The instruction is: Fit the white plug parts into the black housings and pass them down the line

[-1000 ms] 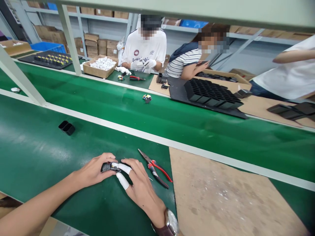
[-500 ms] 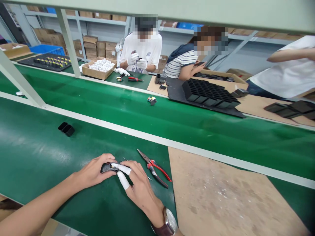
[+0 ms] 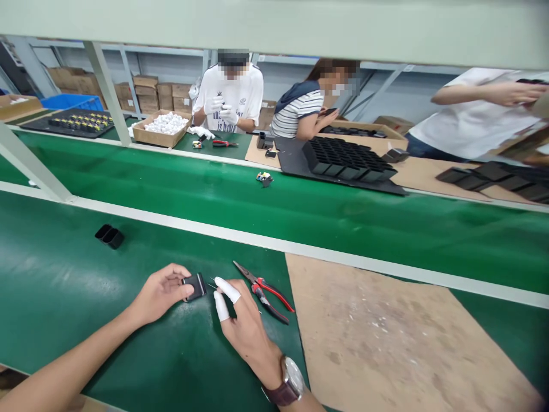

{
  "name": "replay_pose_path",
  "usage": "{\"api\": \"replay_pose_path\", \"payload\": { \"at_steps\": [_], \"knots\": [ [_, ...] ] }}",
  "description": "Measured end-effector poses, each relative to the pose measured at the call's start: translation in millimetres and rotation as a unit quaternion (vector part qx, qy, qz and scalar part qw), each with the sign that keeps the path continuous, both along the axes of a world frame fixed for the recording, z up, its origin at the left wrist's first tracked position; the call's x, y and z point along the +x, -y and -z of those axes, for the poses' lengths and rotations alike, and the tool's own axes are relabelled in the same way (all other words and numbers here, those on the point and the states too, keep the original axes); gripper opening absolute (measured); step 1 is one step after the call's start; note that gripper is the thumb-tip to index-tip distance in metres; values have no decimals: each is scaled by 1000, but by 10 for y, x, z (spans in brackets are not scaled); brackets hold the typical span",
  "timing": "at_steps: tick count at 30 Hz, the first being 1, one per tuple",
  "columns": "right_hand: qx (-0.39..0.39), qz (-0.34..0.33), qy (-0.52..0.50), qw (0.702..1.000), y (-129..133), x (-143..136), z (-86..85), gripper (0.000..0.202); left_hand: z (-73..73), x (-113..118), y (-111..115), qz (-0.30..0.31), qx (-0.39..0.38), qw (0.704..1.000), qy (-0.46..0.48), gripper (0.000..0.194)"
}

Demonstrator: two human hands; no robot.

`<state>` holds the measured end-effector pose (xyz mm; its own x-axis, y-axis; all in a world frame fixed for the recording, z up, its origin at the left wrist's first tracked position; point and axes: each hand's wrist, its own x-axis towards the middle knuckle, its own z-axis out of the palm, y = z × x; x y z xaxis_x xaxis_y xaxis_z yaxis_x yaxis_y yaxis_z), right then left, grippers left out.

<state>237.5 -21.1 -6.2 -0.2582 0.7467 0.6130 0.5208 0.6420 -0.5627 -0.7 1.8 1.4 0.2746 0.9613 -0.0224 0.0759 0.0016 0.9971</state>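
A small black case [image 3: 197,286] is held between the thumb and fingers of my left hand [image 3: 165,293], above the green bench [image 3: 163,366]. Just right of it, apart from the case, my right hand [image 3: 240,315] wears white covers on two fingers. Those fingers are bent round a thin metal tool, whose fine tips point toward the case; part of the tool lies hidden behind the hand. Long-nose pliers [image 3: 263,292] with red and black handles lie beside my right hand. A black twin-cell holder [image 3: 109,236] stands to the upper left.
A brown board [image 3: 386,337] covers the right of the bench. Beyond a white rail [image 3: 180,220] runs a green belt [image 3: 193,189] bearing a small circuit part [image 3: 265,178]. Across it are several people, black cases [image 3: 347,157] and a box of white pieces [image 3: 160,129]. A slanted post rises at left.
The black case in my left hand has turned to show its smooth outer face. My right fingers have come away from it, and thin metal tips now show. The camera view has shifted.
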Motion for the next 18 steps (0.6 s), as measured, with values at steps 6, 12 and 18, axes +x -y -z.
{"api": "replay_pose_path", "payload": {
  "at_steps": [6,12,18],
  "knots": [
    [33,2,13,999,-16,-12,-16,34,-95,-51,-102,-50,-109,987,109,32],
    [42,-48,55,996,51,-7,-17,24,-15,-74,-139,-113,-17,993,29,36],
    [63,-69,154,984,198,-66,148,22,-57,-6,-306,-89,151,970,-171,32]
  ]
}}
